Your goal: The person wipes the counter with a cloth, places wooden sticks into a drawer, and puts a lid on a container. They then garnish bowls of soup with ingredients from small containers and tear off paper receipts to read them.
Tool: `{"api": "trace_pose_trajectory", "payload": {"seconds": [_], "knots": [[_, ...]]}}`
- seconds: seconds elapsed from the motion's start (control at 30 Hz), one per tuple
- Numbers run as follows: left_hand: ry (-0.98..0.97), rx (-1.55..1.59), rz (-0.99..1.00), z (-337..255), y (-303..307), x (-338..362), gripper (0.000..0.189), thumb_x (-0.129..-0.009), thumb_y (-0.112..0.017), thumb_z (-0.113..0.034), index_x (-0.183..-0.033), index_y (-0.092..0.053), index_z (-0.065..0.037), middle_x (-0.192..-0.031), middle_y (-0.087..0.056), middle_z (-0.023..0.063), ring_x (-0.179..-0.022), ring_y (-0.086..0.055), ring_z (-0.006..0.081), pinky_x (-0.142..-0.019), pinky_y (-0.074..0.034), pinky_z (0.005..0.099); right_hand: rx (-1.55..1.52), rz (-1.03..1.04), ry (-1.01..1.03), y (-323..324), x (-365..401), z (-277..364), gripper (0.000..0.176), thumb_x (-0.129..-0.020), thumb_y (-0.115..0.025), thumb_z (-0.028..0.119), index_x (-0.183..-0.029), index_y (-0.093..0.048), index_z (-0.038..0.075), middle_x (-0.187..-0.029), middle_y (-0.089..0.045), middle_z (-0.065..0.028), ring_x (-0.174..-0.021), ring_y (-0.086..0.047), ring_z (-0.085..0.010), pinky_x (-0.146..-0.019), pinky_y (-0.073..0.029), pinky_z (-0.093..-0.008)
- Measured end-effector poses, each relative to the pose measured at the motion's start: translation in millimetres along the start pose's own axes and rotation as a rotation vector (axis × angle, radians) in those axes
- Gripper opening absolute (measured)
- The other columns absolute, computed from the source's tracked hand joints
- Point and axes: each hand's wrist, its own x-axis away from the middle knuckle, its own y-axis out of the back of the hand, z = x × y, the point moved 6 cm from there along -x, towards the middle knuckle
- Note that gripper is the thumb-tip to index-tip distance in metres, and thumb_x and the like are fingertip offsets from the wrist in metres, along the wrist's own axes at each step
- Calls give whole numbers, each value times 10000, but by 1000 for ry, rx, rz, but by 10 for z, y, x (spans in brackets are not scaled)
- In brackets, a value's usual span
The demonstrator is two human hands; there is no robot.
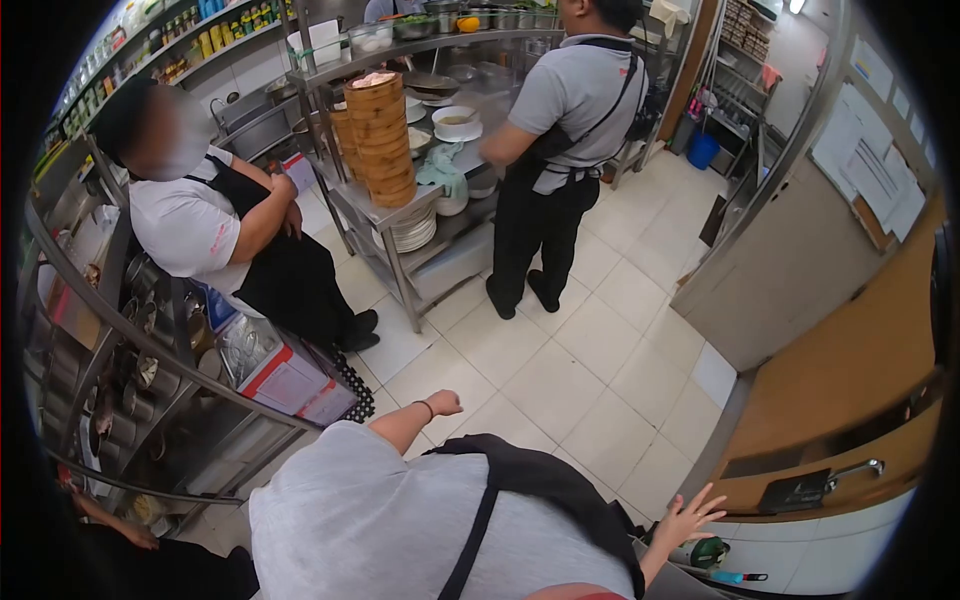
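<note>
My left hand (445, 402) is curled closed at the end of a bent arm, a dark bracelet on its wrist. Nothing shows in it, and the tiled floor lies beneath. Low on the right, my right hand (688, 522) is spread with its fingers apart and holds nothing. Beside it stands a wooden door (840, 370) with a metal lever handle (860, 467). Just below that hand are a green object (708, 552), which I cannot identify, and a blue-handled tool (738, 577). My grey shirt and black apron (510, 450) fill the bottom.
A co-worker with folded arms (220, 210) stands left, another (570, 130) at a steel table (410, 205) bearing stacked bamboo steamers (380, 140). Left are shelves of pots (125, 400) and a red-and-white box (290, 380). A blue bucket (703, 150) stands at the back right.
</note>
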Motion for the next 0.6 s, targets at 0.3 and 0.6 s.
{"api": "trace_pose_trajectory", "payload": {"seconds": [0.3, 0.6], "knots": [[16, -96, 116, 134, -99, -30, 365, -701, -554, -357, -864, -645, -44, -918, -611, 165, -878, -576, 307, -790, -453, 381, 92, 316, -157, -287, 252, -75, 569, -854, -327, 517, -1352, -186, 282, -1433, -15, -40, -1303, 9, -329, -928, 18, -649], [180, -164, 112, 757, -122, 183, 387, -699, -550, -395, -803, -654, -36, -858, -616, 173, -833, -581, 314, -749, -459, 395, 60, 515, -303, -860, 572, -287, 559, -854, -274, 549, -1269, -400, 197, -1423, -100, -45, -1307, -28, -295, -962, -10, -616]]}}
